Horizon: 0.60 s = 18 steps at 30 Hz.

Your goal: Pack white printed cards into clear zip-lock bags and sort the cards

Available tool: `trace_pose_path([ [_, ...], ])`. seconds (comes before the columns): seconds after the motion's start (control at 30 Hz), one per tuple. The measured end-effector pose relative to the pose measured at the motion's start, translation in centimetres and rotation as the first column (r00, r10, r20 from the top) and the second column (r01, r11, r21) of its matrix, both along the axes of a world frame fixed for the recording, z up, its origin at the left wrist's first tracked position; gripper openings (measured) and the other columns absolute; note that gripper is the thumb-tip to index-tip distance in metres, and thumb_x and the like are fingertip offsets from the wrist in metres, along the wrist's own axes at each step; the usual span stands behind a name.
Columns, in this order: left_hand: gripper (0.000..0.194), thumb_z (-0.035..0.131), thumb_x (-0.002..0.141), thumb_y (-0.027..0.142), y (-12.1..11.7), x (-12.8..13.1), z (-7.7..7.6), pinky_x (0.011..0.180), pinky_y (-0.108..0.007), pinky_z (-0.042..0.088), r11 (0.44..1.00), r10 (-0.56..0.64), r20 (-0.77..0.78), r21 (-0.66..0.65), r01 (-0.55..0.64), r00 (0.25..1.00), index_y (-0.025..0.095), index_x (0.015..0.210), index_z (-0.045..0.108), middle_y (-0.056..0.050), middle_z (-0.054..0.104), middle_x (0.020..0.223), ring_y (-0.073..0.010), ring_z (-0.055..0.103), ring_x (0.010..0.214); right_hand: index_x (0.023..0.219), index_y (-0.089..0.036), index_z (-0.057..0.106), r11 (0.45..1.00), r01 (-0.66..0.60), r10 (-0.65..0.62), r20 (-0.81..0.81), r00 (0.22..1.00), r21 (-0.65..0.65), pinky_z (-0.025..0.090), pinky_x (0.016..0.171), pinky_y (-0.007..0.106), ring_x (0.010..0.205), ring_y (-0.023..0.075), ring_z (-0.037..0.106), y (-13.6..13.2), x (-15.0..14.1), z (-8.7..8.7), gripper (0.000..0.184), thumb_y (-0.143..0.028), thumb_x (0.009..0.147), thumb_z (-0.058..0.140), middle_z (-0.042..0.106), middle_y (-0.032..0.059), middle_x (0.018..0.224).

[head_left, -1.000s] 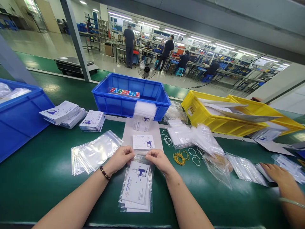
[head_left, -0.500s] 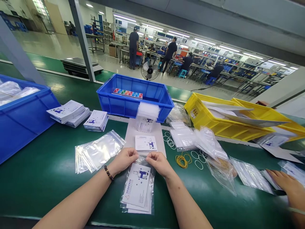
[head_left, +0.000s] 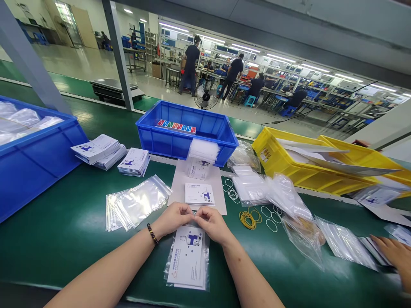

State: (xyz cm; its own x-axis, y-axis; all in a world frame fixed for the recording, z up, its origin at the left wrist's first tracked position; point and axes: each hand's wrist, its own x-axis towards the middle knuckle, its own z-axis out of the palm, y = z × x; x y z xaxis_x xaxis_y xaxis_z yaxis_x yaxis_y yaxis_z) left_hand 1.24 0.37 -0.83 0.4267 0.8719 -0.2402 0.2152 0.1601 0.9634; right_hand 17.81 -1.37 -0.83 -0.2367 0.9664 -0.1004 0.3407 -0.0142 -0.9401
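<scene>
My left hand [head_left: 173,219] and my right hand [head_left: 212,224] are close together, each pinching the top edge of a clear zip bag [head_left: 206,267]. A white booklet [head_left: 187,261] with a blue printed picture shows inside it; further white paper edges show beneath. Just beyond my fingers, a small stack of the same booklets [head_left: 199,194] lies on a pale sheet [head_left: 178,184]. To the left of my left hand is a fan of clear zip bags [head_left: 141,201]. Rubber bands [head_left: 248,220], yellow and white, lie right of my right hand.
Booklet piles [head_left: 133,162] stand near the left blue bin [head_left: 38,167]. Another blue bin [head_left: 163,143] is ahead, yellow bins [head_left: 308,171] at right. Packed plastic bags [head_left: 285,192] lie before them. A co-worker's hand [head_left: 390,252] touches papers at far right.
My right hand has slid left along the bag's top edge, bringing my fingertips nearly together. The view has shifted slightly. At right, the co-worker's hand still rests on papers.
</scene>
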Motion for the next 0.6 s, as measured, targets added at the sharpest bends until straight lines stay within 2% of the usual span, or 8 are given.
trace_pose_path([
  [0.17,0.02,0.056,0.066,0.034,-0.2,0.1,0.3,0.053,-0.024,0.035,0.996,-0.061,-0.058,0.056,0.064,0.996,0.016,0.057,0.054,0.001,0.053,0.056,-0.0129,0.046,0.055,0.059,-0.017,0.053,0.999,-0.041,0.041,0.044,0.998,-0.009,0.034,0.055,0.023,0.056,0.0099,0.042,-0.2,-0.1,0.3,0.015,-0.025,0.071,0.056,0.05,-0.0025,0.058],
  [0.27,0.02,0.054,0.071,0.036,0.2,-0.7,0.9,0.058,-0.026,0.039,0.982,-0.119,-0.137,0.129,0.137,0.983,0.017,0.065,0.058,-0.001,0.06,0.066,-0.0163,0.053,0.064,0.059,-0.017,0.055,0.996,-0.073,0.069,0.089,0.994,0.046,0.036,0.058,0.024,0.058,0.0107,0.044,-0.1,0.1,0.3,0.014,-0.023,0.071,0.056,0.051,-0.0021,0.06],
  [0.33,0.023,0.049,0.077,0.038,0.9,-1.7,1.4,0.064,-0.028,0.041,0.962,-0.014,-0.284,0.256,0.089,0.959,0.018,0.075,0.06,-0.004,0.064,0.076,-0.0195,0.056,0.073,0.061,-0.018,0.058,0.991,-0.066,0.05,0.128,0.991,0.119,0.038,0.061,0.025,0.062,0.0123,0.047,0.0,0.3,0.1,0.009,-0.02,0.069,0.057,0.052,-0.0012,0.064],
  [0.37,0.024,0.045,0.08,0.038,1.3,-2.3,1.6,0.066,-0.029,0.041,0.942,0.095,-0.386,0.333,0.043,0.918,0.018,0.08,0.06,-0.006,0.064,0.08,-0.0213,0.057,0.076,0.064,-0.018,0.06,0.987,-0.044,0.022,0.141,0.99,0.157,0.039,0.063,0.026,0.064,0.0131,0.048,0.1,0.4,0.0,0.005,-0.019,0.068,0.058,0.053,-0.0007,0.066],
  [0.4,0.025,0.041,0.083,0.036,1.8,-2.9,1.7,0.067,-0.031,0.04,0.918,0.211,-0.49,0.397,0.0,0.846,0.018,0.084,0.059,-0.008,0.065,0.082,-0.0231,0.058,0.078,0.067,-0.019,0.061,0.982,-0.006,-0.022,0.146,0.989,0.189,0.039,0.063,0.026,0.066,0.0137,0.049,0.2,0.4,-0.2,0.003,-0.019,0.068,0.058,0.053,-0.0002,0.068],
  [0.47,0.026,0.035,0.085,0.03,2.6,-4.1,1.7,0.066,-0.033,0.039,0.898,0.35,-0.67,0.438,-0.031,0.654,0.016,0.093,0.056,-0.012,0.065,0.083,-0.0269,0.059,0.08,0.071,-0.019,0.062,0.973,0.08,-0.111,0.135,0.985,0.218,0.04,0.062,0.026,0.065,0.014,0.049,0.4,0.5,-0.5,0.005,-0.021,0.069,0.057,0.053,0.0007,0.07],
  [0.53,0.028,0.037,0.084,0.026,3.2,-4.9,1.4,0.063,-0.034,0.039,0.921,0.34,-0.773,0.388,-0.026,0.536,0.012,0.101,0.053,-0.017,0.065,0.084,-0.0306,0.061,0.079,0.068,-0.019,0.061,0.967,0.14,-0.168,0.12,0.979,0.211,0.04,0.06,0.026,0.062,0.0136,0.048,0.5,0.5,-0.7,0.008,-0.023,0.071,0.055,0.053,0.0013,0.069],
  [0.6,0.029,0.041,0.081,0.022,3.5,-5.4,0.9,0.061,-0.034,0.038,0.939,0.301,-0.807,0.343,-0.011,0.509,0.008,0.104,0.052,-0.02,0.065,0.083,-0.0328,0.061,0.078,0.065,-0.019,0.059,0.965,0.162,-0.188,0.112,0.976,0.205,0.041,0.059,0.026,0.06,0.0132,0.046,0.5,0.5,-0.7,0.012,-0.025,0.072,0.053,0.053,0.0011,0.067],
])
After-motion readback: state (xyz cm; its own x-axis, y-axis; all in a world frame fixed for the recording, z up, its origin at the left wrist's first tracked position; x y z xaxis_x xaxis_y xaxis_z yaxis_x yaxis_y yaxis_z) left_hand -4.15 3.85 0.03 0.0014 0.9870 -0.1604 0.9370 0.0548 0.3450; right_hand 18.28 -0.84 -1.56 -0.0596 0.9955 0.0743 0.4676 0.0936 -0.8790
